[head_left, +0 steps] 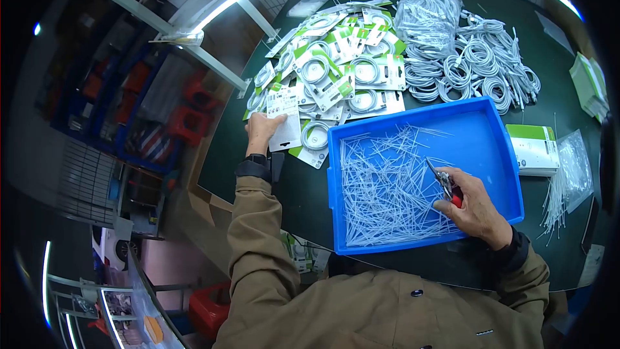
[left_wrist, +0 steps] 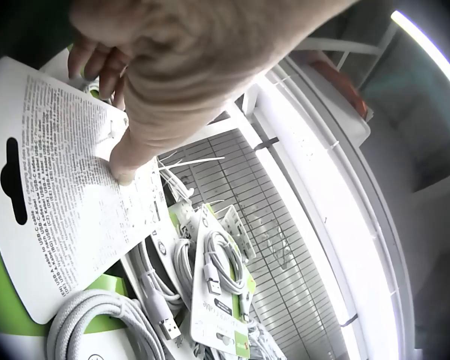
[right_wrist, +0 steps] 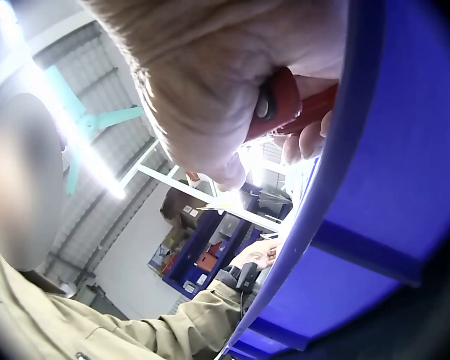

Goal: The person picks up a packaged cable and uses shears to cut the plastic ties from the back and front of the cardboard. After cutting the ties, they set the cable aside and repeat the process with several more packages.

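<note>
My left hand pinches a white printed cable packaging card, its thumb on the text side. In the left wrist view the card's back shows fine print and a dark hang hole. Other carded cables lie under and beside it in a pile. My right hand grips red-handled cutting pliers, jaws pointing up and left over a blue tray. Thin white cable ties cover the tray's left and middle. In the right wrist view a red handle shows within the palm.
Coiled grey-white cables lie at the back right beside a clear plastic bag of cables. Right of the tray are a stack of cards, more loose ties and a plastic bag. A white metal frame borders the table's left side.
</note>
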